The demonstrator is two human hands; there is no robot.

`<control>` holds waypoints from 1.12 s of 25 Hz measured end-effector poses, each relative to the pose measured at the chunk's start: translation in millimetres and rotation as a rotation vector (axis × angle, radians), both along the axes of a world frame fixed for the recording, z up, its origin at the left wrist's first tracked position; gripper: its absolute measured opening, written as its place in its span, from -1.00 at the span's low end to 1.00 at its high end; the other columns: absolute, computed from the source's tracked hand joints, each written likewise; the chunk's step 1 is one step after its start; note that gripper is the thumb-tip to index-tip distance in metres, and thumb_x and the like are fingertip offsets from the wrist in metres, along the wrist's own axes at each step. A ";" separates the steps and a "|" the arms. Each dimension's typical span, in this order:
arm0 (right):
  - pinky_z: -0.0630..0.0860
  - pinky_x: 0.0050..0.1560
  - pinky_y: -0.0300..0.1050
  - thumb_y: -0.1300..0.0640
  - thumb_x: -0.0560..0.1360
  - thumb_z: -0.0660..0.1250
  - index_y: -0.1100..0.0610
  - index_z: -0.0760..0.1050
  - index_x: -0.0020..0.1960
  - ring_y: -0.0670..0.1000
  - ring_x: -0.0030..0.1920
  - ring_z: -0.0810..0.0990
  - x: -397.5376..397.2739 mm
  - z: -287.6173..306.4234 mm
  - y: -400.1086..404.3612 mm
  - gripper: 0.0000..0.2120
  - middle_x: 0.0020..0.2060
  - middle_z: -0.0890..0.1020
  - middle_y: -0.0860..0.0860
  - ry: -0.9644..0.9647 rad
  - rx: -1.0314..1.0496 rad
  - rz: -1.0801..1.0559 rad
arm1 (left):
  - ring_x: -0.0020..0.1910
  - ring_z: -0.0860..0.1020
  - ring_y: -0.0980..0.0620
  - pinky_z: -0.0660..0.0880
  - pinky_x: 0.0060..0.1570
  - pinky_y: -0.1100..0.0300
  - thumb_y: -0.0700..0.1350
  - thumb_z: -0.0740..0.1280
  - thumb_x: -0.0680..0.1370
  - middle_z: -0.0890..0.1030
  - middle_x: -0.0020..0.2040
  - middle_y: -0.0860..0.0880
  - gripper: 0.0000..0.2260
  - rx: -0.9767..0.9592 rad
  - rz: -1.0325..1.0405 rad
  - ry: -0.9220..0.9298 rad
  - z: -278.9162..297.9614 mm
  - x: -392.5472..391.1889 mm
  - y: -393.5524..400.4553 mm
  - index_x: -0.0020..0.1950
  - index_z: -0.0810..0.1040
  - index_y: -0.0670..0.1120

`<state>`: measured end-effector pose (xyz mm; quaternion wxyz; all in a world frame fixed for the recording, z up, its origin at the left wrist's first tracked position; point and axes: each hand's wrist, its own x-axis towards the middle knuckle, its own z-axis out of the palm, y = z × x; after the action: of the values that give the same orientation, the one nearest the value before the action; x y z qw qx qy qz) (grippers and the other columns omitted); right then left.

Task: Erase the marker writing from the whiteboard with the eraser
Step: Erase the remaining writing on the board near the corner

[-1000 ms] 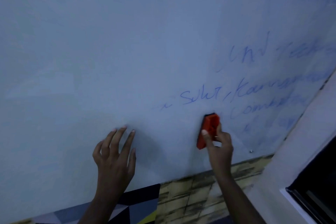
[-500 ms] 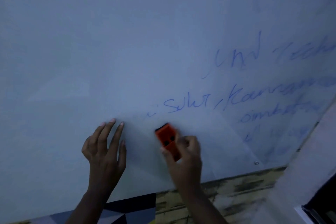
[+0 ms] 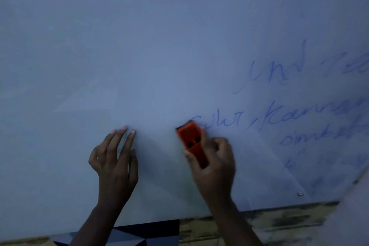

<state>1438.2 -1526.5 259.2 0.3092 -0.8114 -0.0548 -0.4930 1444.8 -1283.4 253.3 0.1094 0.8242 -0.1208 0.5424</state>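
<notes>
Right now, in the head view, the only view, a person is standing close to a big whiteboard (image 3: 139, 46) and looking down at both hands.

The right hand (image 3: 215, 166) is gripping an orange eraser (image 3: 191, 142), with the fingers and thumb curled round its lower part. The eraser is lying against the board a little below the middle of the picture, tilted so its top end is pointing to about 11 o'clock. That top end is touching the first letter of a line of blue marker writing (image 3: 221, 122). The hand looks a bit blurry, so it is likely moving.

The left hand (image 3: 115, 162) is sitting at 9 o'clock from the eraser, well apart from it. Its fingers are straight and loose, holding nothing, and the fingertips (image 3: 123, 128) are resting on the board.

More blue writing (image 3: 279, 70) is running off toward 2 and 3 o'clock from the eraser, and some of it near the right edge is looking smeared. The left part of the board is looking wiped.

A strip of patterned wall (image 3: 259, 223) is showing at 6 o'clock, under the board.

I think the job is only partly done. To rub this line out well, the eraser should be lying flat, pressing firmly, and sliding toward 3 o'clock along the letters. Short back-and-forth rubs could help with faint marks.
</notes>
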 end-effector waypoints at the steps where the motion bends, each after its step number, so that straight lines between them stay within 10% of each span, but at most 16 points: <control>1: 0.54 -0.10 0.02 -0.29 0.52 0.39 0.04 0.52 0.46 0.13 -0.04 0.53 0.9 -3.4 -18.0 -0.37 -0.01 0.49 0.05 -0.005 0.096 -0.026 | 0.58 0.36 -0.22 0.28 0.42 -0.31 -0.24 0.27 0.68 0.43 0.57 -0.21 -0.61 0.000 0.008 -0.024 4.9 2.6 -2.3 0.53 0.49 -0.20; 8: 0.62 -0.09 0.12 -0.44 0.48 0.34 0.12 0.46 0.50 -0.02 -0.10 0.55 8.0 13.0 -91.8 -0.18 -0.03 0.44 -0.01 -0.081 0.648 -0.051 | 0.69 0.18 -0.13 0.17 0.49 -0.27 -0.11 0.25 0.71 0.24 0.69 -0.12 -0.48 -0.021 0.054 -0.138 24.8 29.3 -13.3 0.66 0.28 -0.17; 20: 0.49 -0.22 0.00 -0.23 0.48 0.48 0.00 0.51 0.46 0.04 -0.13 0.43 -3.5 17.0 69.5 -0.37 -0.11 0.44 0.02 0.003 -0.141 0.124 | 0.73 0.01 -0.16 -0.10 0.65 -0.25 0.03 0.19 0.60 0.02 0.75 -0.13 -0.25 0.080 0.156 -0.226 0.8 60.4 -12.7 0.73 0.05 -0.18; 28: 0.49 -0.19 -0.05 -0.28 0.45 0.44 0.09 0.61 0.37 0.07 -0.20 0.49 1.8 34.0 -24.3 -0.37 -0.16 0.39 0.00 -0.042 0.223 -0.106 | 0.72 0.05 -0.19 -0.04 0.63 -0.30 -0.05 0.12 0.71 0.05 0.74 -0.14 -0.41 0.087 0.122 -0.233 2.1 57.2 -12.5 0.72 0.09 -0.21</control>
<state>1440.1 -1550.8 293.2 0.3697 -0.7632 0.0367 -0.5287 1502.0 -1295.8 255.4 0.0257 0.7653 -0.1055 0.6344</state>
